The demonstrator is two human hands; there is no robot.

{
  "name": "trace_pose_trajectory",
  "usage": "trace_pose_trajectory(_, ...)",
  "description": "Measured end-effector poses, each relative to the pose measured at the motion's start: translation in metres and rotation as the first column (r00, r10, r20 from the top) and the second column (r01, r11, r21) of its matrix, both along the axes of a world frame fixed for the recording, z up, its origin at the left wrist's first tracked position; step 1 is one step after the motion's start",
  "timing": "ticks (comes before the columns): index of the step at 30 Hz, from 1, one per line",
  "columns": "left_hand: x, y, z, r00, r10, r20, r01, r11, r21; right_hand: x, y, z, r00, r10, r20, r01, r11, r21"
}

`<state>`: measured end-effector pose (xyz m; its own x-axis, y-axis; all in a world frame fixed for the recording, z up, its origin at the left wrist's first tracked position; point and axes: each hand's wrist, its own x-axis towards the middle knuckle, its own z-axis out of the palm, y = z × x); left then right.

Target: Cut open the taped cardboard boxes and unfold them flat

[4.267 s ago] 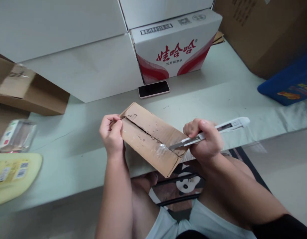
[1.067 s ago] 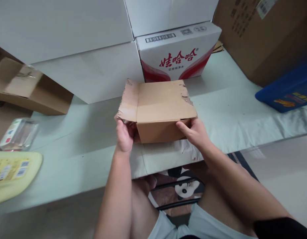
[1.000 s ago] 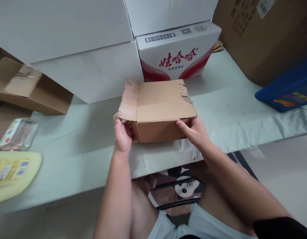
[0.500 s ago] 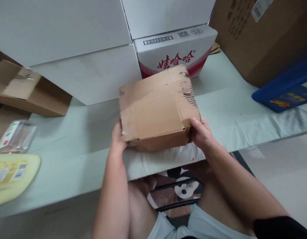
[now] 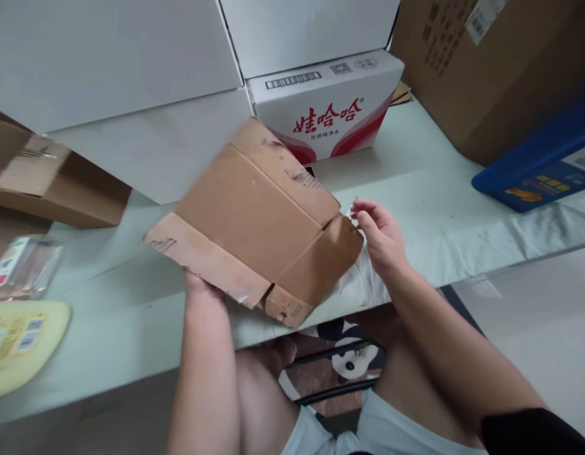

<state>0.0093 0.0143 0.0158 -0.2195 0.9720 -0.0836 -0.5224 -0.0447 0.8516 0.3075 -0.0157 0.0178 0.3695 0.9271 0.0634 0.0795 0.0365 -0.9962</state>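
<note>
A worn brown cardboard box [image 5: 247,193] with torn, ragged flaps is tilted above the near edge of the table. My left hand [image 5: 202,287] grips its lower left side, fingers mostly hidden beneath the cardboard. At the box's right corner, my right hand [image 5: 377,230] is pinched on a small clear strip [image 5: 353,207] that looks like tape. That hand is beside the brown end flap [image 5: 337,246], with its fingertips close to the flap's edge. Crinkled clear or whitish material shows below this flap, partly hidden.
Behind the box stand a white and red carton [image 5: 327,123] and large white boxes [image 5: 112,57]. A blue container [image 5: 534,170] and a big brown carton [image 5: 467,76] are at right. At left are a brown box [image 5: 69,177], a clear package [image 5: 26,268] and a yellow item [image 5: 26,347].
The cardboard box has turned and tipped, its left side swinging left and nearer. My left hand moved left with it. My right hand has let go of the box's corner and pinches the clear strip.
</note>
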Motion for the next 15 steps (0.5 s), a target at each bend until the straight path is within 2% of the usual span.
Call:
trace_pose_trajectory(2, 0.001, 0.001, 0.004, 0.998, 0.055, 0.013, -0.055, 0.998, 0.026, 0.002, 0.001, -0.002, 1.000, -0.013, -0.003, 0.014, 1.000, 0.008)
trace_pose_trajectory(4, 0.000, 0.001, 0.005, 0.995, 0.096, 0.010, -0.096, 0.994, 0.048, 0.002, -0.001, -0.002, 0.986, 0.131, -0.100, -0.136, 0.989, -0.054)
trace_pose_trajectory(5, -0.001, 0.002, 0.005, 0.995, 0.104, 0.005, -0.104, 0.993, 0.050, 0.000, -0.003, -0.001, 0.952, 0.253, -0.174, -0.272, 0.957, -0.099)
trace_pose_trajectory(7, -0.002, 0.003, 0.004, 0.994, 0.106, -0.004, -0.106, 0.994, 0.038, -0.005, -0.009, 0.004, 0.827, 0.469, -0.309, -0.531, 0.833, -0.156)
trace_pose_trajectory(8, -0.003, 0.005, 0.003, 0.996, 0.094, -0.007, -0.094, 0.995, 0.025, -0.009, -0.012, 0.007, 0.772, 0.525, -0.357, -0.606, 0.777, -0.167)
trace_pose_trajectory(9, -0.003, 0.006, 0.003, 0.997, 0.082, -0.003, -0.082, 0.996, 0.023, -0.013, -0.016, 0.011, 0.744, 0.539, -0.395, -0.636, 0.753, -0.169)
trace_pose_trajectory(10, -0.002, 0.008, 0.005, 0.996, 0.083, 0.015, -0.083, 0.996, 0.042, -0.015, -0.020, 0.016, 0.740, 0.517, -0.431, -0.628, 0.761, -0.165)
trace_pose_trajectory(12, -0.001, 0.011, 0.010, 0.987, 0.129, 0.091, -0.137, 0.987, 0.086, -0.016, -0.030, 0.024, 0.761, 0.412, -0.502, -0.546, 0.823, -0.153)
trace_pose_trajectory(13, 0.000, 0.011, 0.013, 0.978, 0.161, 0.134, -0.171, 0.983, 0.070, -0.013, -0.036, 0.028, 0.774, 0.354, -0.524, -0.496, 0.855, -0.154)
trace_pose_trajectory(15, 0.001, 0.011, 0.022, 0.958, 0.216, 0.190, -0.208, 0.976, -0.059, 0.003, -0.053, 0.031, 0.840, 0.221, -0.495, -0.354, 0.916, -0.191)
